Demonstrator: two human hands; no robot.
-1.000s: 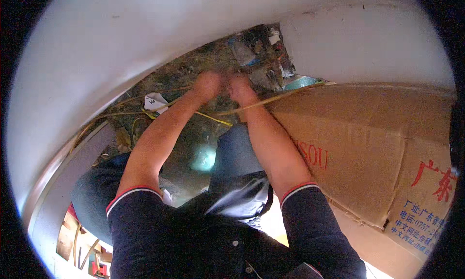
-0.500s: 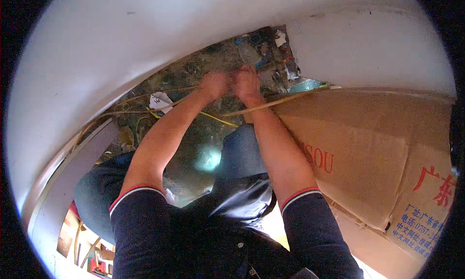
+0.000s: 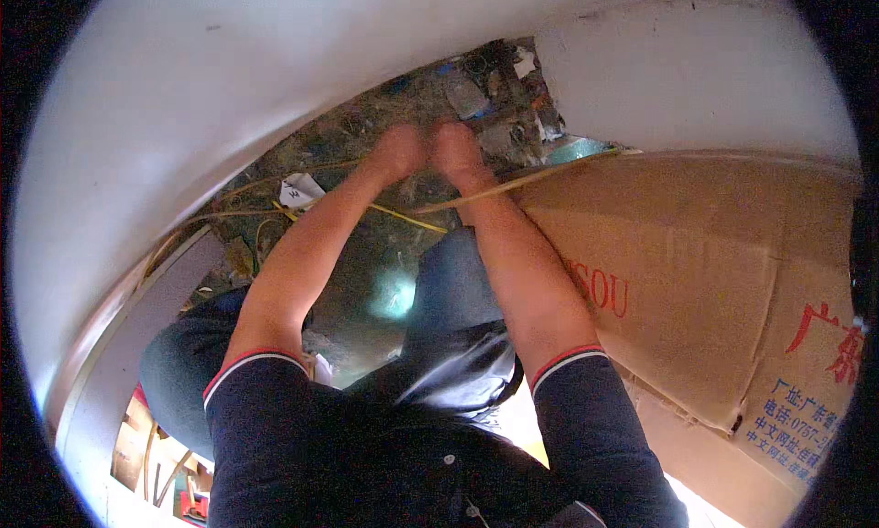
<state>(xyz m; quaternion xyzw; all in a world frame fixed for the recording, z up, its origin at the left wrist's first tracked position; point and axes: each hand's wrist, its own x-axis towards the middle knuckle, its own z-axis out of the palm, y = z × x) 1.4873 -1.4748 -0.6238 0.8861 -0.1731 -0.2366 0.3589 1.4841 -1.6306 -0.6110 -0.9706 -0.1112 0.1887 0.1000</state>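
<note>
Both my arms reach forward over the dark, littered floor [image 3: 357, 244]. My left hand [image 3: 400, 152] and my right hand [image 3: 455, 151] are held close together, with a narrow gap between them. Each looks curled closed, though motion blurs the fingers. Whatever they grip is too small or hidden to make out. A tan cord [image 3: 540, 174] runs past my right wrist, and another thin tan strand [image 3: 275, 177] leads toward my left hand. A yellow strip [image 3: 407, 218] lies on the floor between my forearms.
A large brown cardboard sheet [image 3: 678, 235] with red and blue print fills the right side. A pale curved panel [image 3: 201, 79] arches across the top and left. Scraps, a crumpled white paper [image 3: 300, 191] and a greyish flat piece [image 3: 467, 96] litter the floor. My bent knees are below.
My hands have shifted slightly, staying close together. The view has tilted a little, so the floor and scraps sit slightly higher in the picture.
</note>
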